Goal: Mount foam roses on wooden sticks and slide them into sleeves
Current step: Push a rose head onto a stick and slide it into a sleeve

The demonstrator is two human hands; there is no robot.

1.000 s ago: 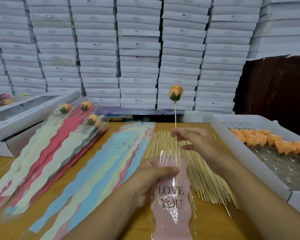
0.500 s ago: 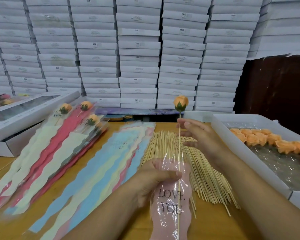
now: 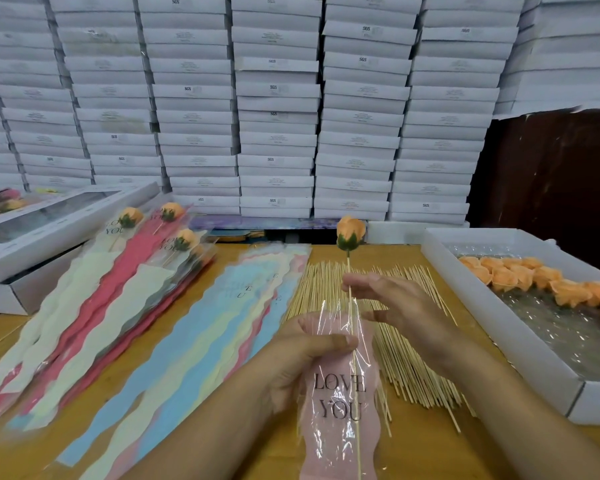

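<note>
Holding a pink sleeve (image 3: 338, 403) near its clear open top, the left hand (image 3: 302, 362) has its thumb and fingers curled around the plastic, closest to the camera. Black capitals on the sleeve read "LOVE YOU". A thin wooden stick (image 3: 353, 337) stands nearly upright with its lower part inside the sleeve. Just above, the right hand (image 3: 392, 303) pinches the stick between thumb and fingertips, with the other fingers held out loosely. An orange foam rose (image 3: 350, 233) with a green base sits on the stick's top end, well above both hands.

Beneath the hands lies a wooden tabletop (image 3: 229, 441). A loose pile of bare sticks (image 3: 406, 341) is spread flat under and beyond the right hand. Left of it, a fan of empty sleeves (image 3: 194, 341) in blue, yellow and pink lies flat. Farther left, a second stack of sleeves (image 3: 94, 306) in cream, red and grey holds finished roses (image 3: 168, 211) at its far end; "LOVE YOU" is partly readable there too.

At the right edge, an open white box (image 3: 492, 344), lined with shiny clear film, holds a row of loose orange rose heads (image 3: 548, 282) along its far side. At the far left, a windowed white box (image 3: 63, 216) rests on another; its contents are too blurred to tell.

Behind everything rises a wall of stacked flat white boxes (image 3: 278, 98). Several carry small labels reading "SGS"; the finer print is illegible.
</note>
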